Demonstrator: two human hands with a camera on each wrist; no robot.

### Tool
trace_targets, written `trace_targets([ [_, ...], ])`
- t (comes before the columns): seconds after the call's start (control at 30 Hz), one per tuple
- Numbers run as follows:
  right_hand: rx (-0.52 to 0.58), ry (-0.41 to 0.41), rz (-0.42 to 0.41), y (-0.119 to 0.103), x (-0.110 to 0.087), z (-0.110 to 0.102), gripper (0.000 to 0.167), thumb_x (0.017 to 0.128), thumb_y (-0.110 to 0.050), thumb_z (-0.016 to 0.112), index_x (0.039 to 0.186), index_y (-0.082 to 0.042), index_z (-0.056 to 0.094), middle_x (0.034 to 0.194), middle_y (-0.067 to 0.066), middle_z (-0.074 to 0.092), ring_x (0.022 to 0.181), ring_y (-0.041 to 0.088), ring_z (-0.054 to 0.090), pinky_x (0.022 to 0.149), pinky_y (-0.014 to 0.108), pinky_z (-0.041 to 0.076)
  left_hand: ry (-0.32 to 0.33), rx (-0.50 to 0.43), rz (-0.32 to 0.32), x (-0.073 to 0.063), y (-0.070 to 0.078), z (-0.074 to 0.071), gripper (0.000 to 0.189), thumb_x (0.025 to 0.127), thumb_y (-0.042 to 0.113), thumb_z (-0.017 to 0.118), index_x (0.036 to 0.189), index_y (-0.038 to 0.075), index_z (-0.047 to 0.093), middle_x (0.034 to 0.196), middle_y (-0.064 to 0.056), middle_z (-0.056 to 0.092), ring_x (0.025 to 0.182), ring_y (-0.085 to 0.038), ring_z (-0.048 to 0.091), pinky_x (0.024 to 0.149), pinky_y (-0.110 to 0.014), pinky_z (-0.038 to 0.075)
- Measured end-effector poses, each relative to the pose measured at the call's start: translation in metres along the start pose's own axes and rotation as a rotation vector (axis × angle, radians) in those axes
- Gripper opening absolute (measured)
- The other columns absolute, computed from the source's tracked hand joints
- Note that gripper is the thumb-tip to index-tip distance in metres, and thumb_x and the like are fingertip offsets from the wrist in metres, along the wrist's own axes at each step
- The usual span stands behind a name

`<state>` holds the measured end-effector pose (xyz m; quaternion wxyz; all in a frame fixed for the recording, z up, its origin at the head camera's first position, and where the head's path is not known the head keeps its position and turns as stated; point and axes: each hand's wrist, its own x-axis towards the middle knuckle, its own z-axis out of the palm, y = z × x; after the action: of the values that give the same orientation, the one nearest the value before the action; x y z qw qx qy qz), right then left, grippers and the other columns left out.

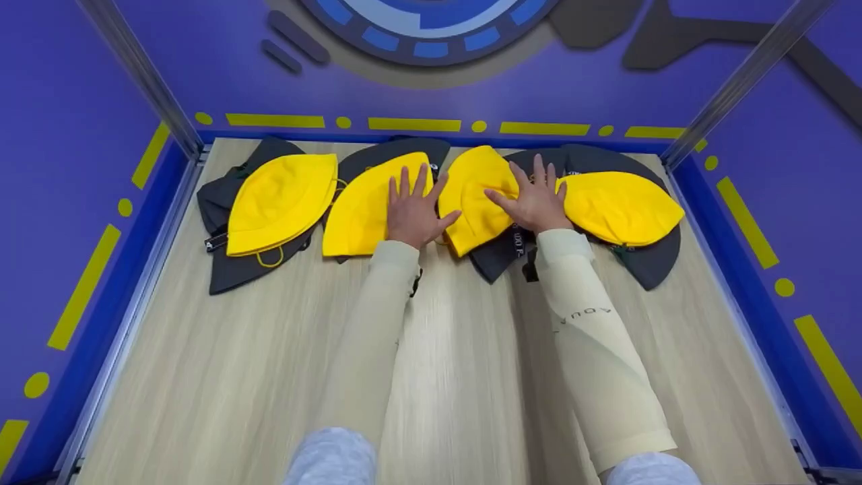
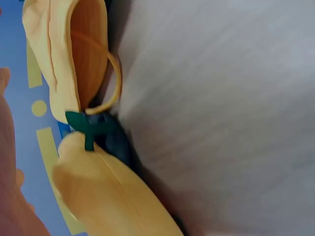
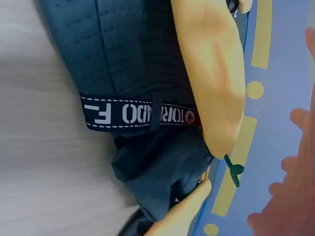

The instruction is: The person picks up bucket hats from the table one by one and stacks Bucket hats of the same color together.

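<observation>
Yellow hats [image 1: 461,202]: four in a row across the upper part of the head view. The first yellow hat [image 1: 283,202] is at the left end, and a yellow loop [image 1: 271,259] pokes out at its bottom edge.
Left hand [image 1: 412,219]: in the middle of the head view, over the right part of the second yellow hat [image 1: 360,215]. Its fingers [image 1: 405,180] are spread wide and hold nothing. I cannot tell if they touch the hat.
Right hand [image 1: 541,205]: a bit right of the middle. Its fingers are spread too and hold nothing. The thumb is over the third yellow hat, and the little finger is just beside the fourth yellow hat [image 1: 619,205]. I cannot tell if it touches them.
Dark hats [image 1: 656,263]: under the yellow ones, with their edges sticking out.
Letters: in the middle of the right wrist view, a black band [image 3: 114,114] with white letters goes round one dark hat.
Green leaf [image 2: 89,129]: left of the middle in the left wrist view, at the top of a yellow hat.
Bench [image 1: 465,350]: pale wood, in the lower middle.
Walls [image 1: 40,135]: bluish purple with yellow marks, at the left, top and right.
Sleeves [image 1: 360,337]: cream, on both arms.
</observation>
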<state>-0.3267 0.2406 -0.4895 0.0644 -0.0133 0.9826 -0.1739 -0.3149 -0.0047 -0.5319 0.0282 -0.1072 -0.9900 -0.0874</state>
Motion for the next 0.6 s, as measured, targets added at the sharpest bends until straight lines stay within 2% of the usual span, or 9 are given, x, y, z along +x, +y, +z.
trace_targets([
  [0.1, 0.046, 0.012, 0.010, 0.005, 0.000, 0.003, 0.094, 0.091, -0.085, 0.036, 0.165, -0.030, 0.019, 0.173, 0.016, -0.011, 0.158, 0.046, -0.009, 0.123, 0.070, -0.006, -0.002, -0.001, 0.031, 0.000, 0.008, 0.002, 0.083, 0.094, 0.079, 0.040, 0.164, 0.041, 0.016, 0.174, -0.006, 0.012, 0.160, -0.040, 0.006, 0.129, -0.059, 0.004],
  [0.17, 0.086, 0.024, 0.025, 0.009, 0.000, 0.006, 0.089, 0.095, -0.079, 0.037, 0.165, -0.028, 0.020, 0.173, 0.018, -0.007, 0.158, 0.046, -0.004, 0.124, 0.069, 0.003, -0.014, 0.009, 0.052, -0.001, 0.014, 0.004, 0.083, 0.094, 0.079, 0.039, 0.164, 0.041, 0.015, 0.174, -0.006, 0.012, 0.160, -0.040, 0.007, 0.129, -0.057, 0.005],
  [0.33, 0.191, 0.067, 0.082, 0.014, -0.001, 0.012, 0.082, 0.100, -0.065, 0.048, 0.164, -0.020, 0.024, 0.170, 0.021, 0.013, 0.154, 0.045, 0.016, 0.123, 0.062, 0.025, -0.076, -0.018, 0.106, -0.004, 0.028, 0.011, 0.085, 0.094, 0.079, 0.039, 0.164, 0.037, 0.017, 0.174, -0.008, 0.013, 0.160, -0.040, 0.009, 0.130, -0.055, 0.008],
  [0.5, 0.294, 0.080, 0.192, 0.015, -0.002, 0.015, 0.084, 0.099, -0.055, 0.058, 0.163, -0.012, 0.024, 0.165, 0.022, 0.023, 0.148, 0.041, 0.026, 0.123, 0.055, 0.032, -0.183, -0.091, 0.163, -0.006, 0.039, 0.015, 0.090, 0.093, 0.078, 0.044, 0.165, 0.030, 0.020, 0.173, -0.009, 0.016, 0.160, -0.038, 0.012, 0.130, -0.051, 0.010],
  [0.6, 0.387, 0.073, 0.297, 0.016, -0.003, 0.016, 0.089, 0.099, -0.052, 0.062, 0.164, -0.011, 0.017, 0.164, 0.024, 0.022, 0.147, 0.040, 0.029, 0.123, 0.054, 0.032, -0.210, -0.095, 0.177, -0.007, 0.046, 0.019, 0.096, 0.092, 0.080, 0.046, 0.165, 0.025, 0.019, 0.173, -0.010, 0.015, 0.160, -0.037, 0.013, 0.130, -0.049, 0.012],
])
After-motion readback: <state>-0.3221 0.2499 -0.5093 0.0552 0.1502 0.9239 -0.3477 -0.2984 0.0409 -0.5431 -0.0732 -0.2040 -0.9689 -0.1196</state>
